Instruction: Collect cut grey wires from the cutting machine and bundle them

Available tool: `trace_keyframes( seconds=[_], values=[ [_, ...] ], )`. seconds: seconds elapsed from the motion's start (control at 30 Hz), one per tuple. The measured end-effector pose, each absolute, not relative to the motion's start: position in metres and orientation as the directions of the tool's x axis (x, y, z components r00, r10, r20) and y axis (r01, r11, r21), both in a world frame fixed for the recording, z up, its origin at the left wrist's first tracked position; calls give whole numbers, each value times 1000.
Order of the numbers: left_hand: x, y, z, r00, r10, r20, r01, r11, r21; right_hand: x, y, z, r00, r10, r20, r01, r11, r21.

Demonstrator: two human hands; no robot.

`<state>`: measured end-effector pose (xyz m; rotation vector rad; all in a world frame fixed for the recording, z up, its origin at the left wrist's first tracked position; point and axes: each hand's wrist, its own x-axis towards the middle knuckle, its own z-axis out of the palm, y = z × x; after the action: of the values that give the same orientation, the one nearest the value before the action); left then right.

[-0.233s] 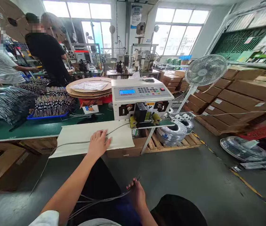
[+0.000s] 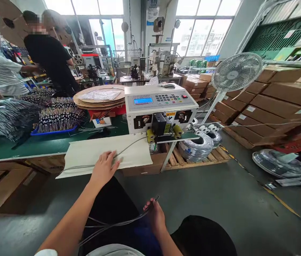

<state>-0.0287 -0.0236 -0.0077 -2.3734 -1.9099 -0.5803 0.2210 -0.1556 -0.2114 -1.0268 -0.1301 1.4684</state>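
Observation:
My left hand (image 2: pixel 104 166) lies palm down on a cream sheet (image 2: pixel 83 153), its thumb apart from the fingers. A grey cable (image 2: pixel 133 144) runs under that hand from the yellow rollers (image 2: pixel 150 135) of a white cable cutting machine (image 2: pixel 161 101). More grey cable (image 2: pixel 78 166) stretches along the sheet on the hand's left. Low over my lap, my right hand (image 2: pixel 155 215) is closed around a bunch of grey cables (image 2: pixel 123 223). The ends of this bunch poke out past the fingers, and its tails trail left under my left forearm.
Bundles of cut cables (image 2: pixel 3 117) and a blue tray (image 2: pixel 55 131) are on the green table at left. Cable coils (image 2: pixel 195 147) sit on a pallet beneath the machine's right side. A fan (image 2: pixel 237 73) and stacked cartons (image 2: pixel 280 103) stand at right. Two people work at back left.
My left hand has slid slightly left over the sheet. The cable end that hung off the sheet's left edge no longer hangs there. My right hand keeps its hold.

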Motion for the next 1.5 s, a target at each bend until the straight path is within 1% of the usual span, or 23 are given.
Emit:
trace_keyframes(
  seconds=[0.1,0.23,0.3,0.4,0.47,0.53,0.6,0.7,0.8,0.83,0.9,1.0,1.1,1.2,1.3,1.4,1.5],
  values=[
    [-49,-35,-12,203,937,285,944,-265,199,220,-156,-209,96,862,-498,-781,-245,-575],
    [-77,-43,-10,313,911,268,909,-370,193,217,-157,-207,56,888,-457,-784,-245,-570],
    [-90,-49,-6,359,882,305,886,-425,184,217,-158,-206,19,893,-450,-780,-268,-565],
    [-101,-71,-1,409,814,412,852,-502,146,216,-159,-203,8,885,-465,-791,-279,-544],
    [-98,-95,-4,489,767,415,811,-575,107,215,-159,-198,26,877,-479,-808,-264,-527],
    [-88,-124,-14,556,756,344,777,-620,107,214,-160,-191,39,875,-482,-821,-247,-515],
    [-75,-155,-31,555,796,243,783,-598,170,214,-160,-186,49,877,-478,-820,-238,-520],
    [-55,-194,-61,494,869,31,828,-481,288,212,-160,-182,67,869,-490,-807,-242,-539],
    [-44,-215,-81,382,906,-183,892,-310,327,211,-162,-184,72,862,-502,-800,-251,-545],
    [-43,-218,-85,342,911,-229,908,-258,329,211,-163,-185,71,860,-504,-801,-252,-543],
    [-44,-221,-87,301,914,-274,920,-202,337,212,-165,-187,73,856,-512,-805,-253,-536],
    [-49,-222,-86,309,909,-281,919,-209,335,213,-165,-188,84,847,-524,-808,-250,-534],
    [-52,-221,-86,316,909,-270,928,-238,287,213,-164,-188,98,848,-522,-810,-236,-536],
    [-52,-216,-87,319,929,-186,937,-279,212,211,-163,-188,98,852,-514,-814,-228,-534],
    [-55,-207,-89,364,928,-83,926,-350,144,209,-163,-189,99,845,-526,-823,-228,-521],
    [-65,-201,-93,425,904,-40,899,-416,137,208,-164,-189,102,853,-512,-822,-217,-526],
    [-70,-197,-102,439,898,-41,889,-427,168,208,-166,-189,119,859,-498,-806,-210,-554]
  ],
)
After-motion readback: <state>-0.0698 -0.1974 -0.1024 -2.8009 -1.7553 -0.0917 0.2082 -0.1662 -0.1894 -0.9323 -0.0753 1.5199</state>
